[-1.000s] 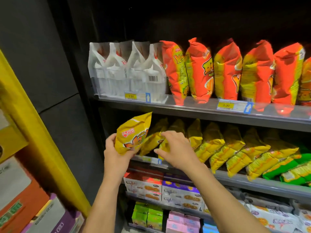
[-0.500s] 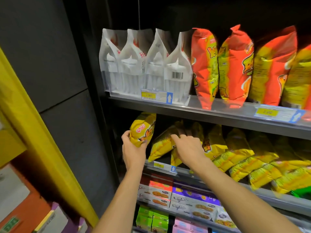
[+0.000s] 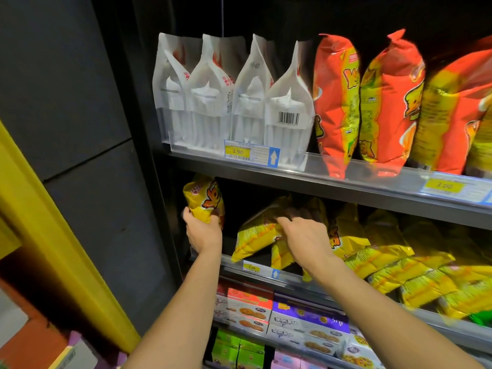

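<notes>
Two arms outstretched: left hand (image 3: 203, 233) grips upright yellow bag (image 3: 201, 198); right hand (image 3: 306, 238) clutches leaning packet (image 3: 254, 235).

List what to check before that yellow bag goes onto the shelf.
1. Left hand grips the yellow bag: ok.
2. Yellow bag upright: ok.
3. Right hand holding the leaning bag aside: touching it; grip cannot tell.
4. Room on the shelf between the two bags: ok.
5. Row of bags further right standing straight: not ok, they slump forward.
6. Price tag uncovered: ok.
</notes>
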`<action>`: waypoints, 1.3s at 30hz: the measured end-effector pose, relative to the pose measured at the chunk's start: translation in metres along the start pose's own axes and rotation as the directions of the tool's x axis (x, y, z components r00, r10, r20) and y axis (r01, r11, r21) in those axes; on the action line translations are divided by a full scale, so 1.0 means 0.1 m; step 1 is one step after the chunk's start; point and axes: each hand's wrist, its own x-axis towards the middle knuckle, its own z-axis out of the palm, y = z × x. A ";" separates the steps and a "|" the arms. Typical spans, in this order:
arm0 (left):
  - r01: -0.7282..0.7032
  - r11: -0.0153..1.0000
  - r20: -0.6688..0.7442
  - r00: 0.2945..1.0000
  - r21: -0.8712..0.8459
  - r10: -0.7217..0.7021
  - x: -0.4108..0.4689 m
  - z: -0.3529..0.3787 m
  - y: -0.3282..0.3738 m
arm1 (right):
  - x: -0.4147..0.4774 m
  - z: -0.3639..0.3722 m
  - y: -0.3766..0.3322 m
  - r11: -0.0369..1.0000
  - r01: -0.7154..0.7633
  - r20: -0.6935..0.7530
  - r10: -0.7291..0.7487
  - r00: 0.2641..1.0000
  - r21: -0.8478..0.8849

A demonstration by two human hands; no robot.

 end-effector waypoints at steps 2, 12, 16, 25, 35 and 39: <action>0.032 0.999 0.007 0.999 -0.002 -0.032 0.05 0.02 -0.03 | 0.00 0.01 0.01 1.000 0.011 -0.005 -0.011 1.000 0.010; 0.103 0.994 0.053 0.993 0.023 -0.104 0.04 -0.03 -0.11 | 0.04 0.01 0.08 0.992 0.030 -0.093 -0.018 0.995 0.125; 0.079 0.996 0.063 0.995 0.033 -0.081 -0.15 -0.14 -0.07 | -0.01 0.02 0.10 0.991 0.055 -0.252 -0.023 0.967 0.122; -0.197 0.970 0.306 0.941 0.139 0.147 -0.91 -0.30 -0.06 | -0.29 0.10 0.13 0.940 0.069 -0.455 0.097 0.885 0.334; -0.667 0.633 0.505 0.732 0.393 0.458 -1.68 -0.49 0.10 | -0.99 -0.23 0.12 0.845 0.134 -0.469 0.150 0.870 0.518; -0.677 0.645 0.493 0.722 0.356 0.485 -2.05 -0.67 0.13 | -1.31 -0.39 0.13 0.802 0.117 -0.438 0.192 0.878 0.585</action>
